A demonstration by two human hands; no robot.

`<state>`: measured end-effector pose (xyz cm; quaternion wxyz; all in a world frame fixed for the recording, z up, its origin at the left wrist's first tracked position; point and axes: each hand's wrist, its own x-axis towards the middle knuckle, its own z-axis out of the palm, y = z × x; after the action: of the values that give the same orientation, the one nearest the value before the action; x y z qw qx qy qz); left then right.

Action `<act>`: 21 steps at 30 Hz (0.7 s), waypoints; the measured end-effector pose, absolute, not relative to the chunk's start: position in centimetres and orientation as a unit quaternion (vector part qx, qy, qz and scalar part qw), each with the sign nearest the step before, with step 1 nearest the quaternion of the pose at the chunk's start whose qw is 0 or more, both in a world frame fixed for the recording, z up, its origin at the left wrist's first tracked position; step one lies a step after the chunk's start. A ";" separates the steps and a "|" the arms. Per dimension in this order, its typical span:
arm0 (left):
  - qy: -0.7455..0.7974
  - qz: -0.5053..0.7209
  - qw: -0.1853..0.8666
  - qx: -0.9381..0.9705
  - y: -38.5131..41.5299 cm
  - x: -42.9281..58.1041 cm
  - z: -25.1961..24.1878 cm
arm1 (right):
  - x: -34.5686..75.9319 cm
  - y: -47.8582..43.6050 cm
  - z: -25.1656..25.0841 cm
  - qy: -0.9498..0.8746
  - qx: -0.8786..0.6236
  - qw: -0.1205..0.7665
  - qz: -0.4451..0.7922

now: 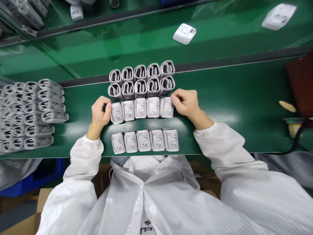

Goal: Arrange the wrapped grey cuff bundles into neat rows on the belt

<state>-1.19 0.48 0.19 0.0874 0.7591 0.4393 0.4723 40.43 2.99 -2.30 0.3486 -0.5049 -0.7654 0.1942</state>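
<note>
A row of folded paper leaflets [140, 108] with line drawings on top lies across the green bench between my hands. My left hand [101, 110], fingers curled, touches the row's left end. At the right end, my right hand [184, 102] is closed, with thumb and forefinger against the last leaflet. Just behind this row stand two rows of folded leaflets [140, 87] with their rolled ends up. Nearer my body is a separate row of folded leaflets [143, 141], also showing printed drawings. My curled fingertips are partly hidden.
Stacked folded leaflets [31, 114] fill the bench's left side. White socket-like units [185, 34] lie on the green surface behind, with more on the upper shelf. A brown object [302, 85], a small cup [294, 127] and a black cable [297, 138] are at right.
</note>
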 end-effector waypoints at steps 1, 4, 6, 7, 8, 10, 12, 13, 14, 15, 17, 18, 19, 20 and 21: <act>0.442 0.470 0.089 0.759 0.5 -1.2 0.2 | 40.4 3.0 -2.3 -0.766 -0.505 0.348 0.193; 0.458 0.452 0.107 0.758 0.7 -1.4 -0.1 | 40.3 2.9 -2.4 -0.768 -0.512 0.337 0.188; 0.448 0.446 0.115 0.766 0.9 -1.6 -0.3 | 40.5 3.0 -2.5 -0.772 -0.515 0.330 0.172; 0.436 0.447 0.109 0.773 0.9 -1.7 -0.5 | 40.7 3.0 -2.5 -0.779 -0.513 0.326 0.155; 0.423 0.450 0.093 0.781 0.9 -1.9 -0.6 | 40.9 2.9 -2.6 -0.790 -0.503 0.325 0.133; 0.410 0.439 0.050 0.797 0.7 -2.3 -0.5 | 41.2 2.7 -2.3 -0.820 -0.458 0.334 0.079; 0.418 0.401 0.021 0.815 0.2 -2.5 -0.1 | 41.1 2.2 -1.6 -0.848 -0.397 0.349 0.034; 0.425 0.378 0.017 0.823 0.0 -2.5 0.4 | 40.8 1.9 -1.1 -0.860 -0.368 0.353 0.018; 0.429 0.356 0.016 0.830 -0.2 -2.3 0.9 | 40.3 1.5 -0.4 -0.871 -0.344 0.351 0.005; 0.429 0.339 0.016 0.838 -0.4 -1.9 1.5 | 39.6 1.0 0.4 -0.882 -0.326 0.341 -0.003; 0.415 0.312 0.014 0.854 -0.6 -0.8 2.7 | 37.8 0.3 2.0 -0.902 -0.306 0.303 -0.010; 0.405 0.296 0.013 0.865 -0.6 0.0 3.2 | 36.8 0.1 2.8 -0.911 -0.304 0.278 -0.009; 0.396 0.276 0.012 0.876 -0.5 0.8 3.6 | 35.8 -0.1 3.5 -0.919 -0.305 0.251 -0.006; 0.389 0.252 0.012 0.886 -0.4 1.6 3.9 | 34.8 -0.1 4.3 -0.925 -0.308 0.223 -0.002; 0.384 0.226 0.013 0.895 -0.2 2.3 4.0 | 33.9 -0.1 4.9 -0.930 -0.312 0.194 0.001</act>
<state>2.26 -0.24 4.00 0.0129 0.8950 0.3845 0.2258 33.87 -0.11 4.88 0.1940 -0.3122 -0.9300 0.0012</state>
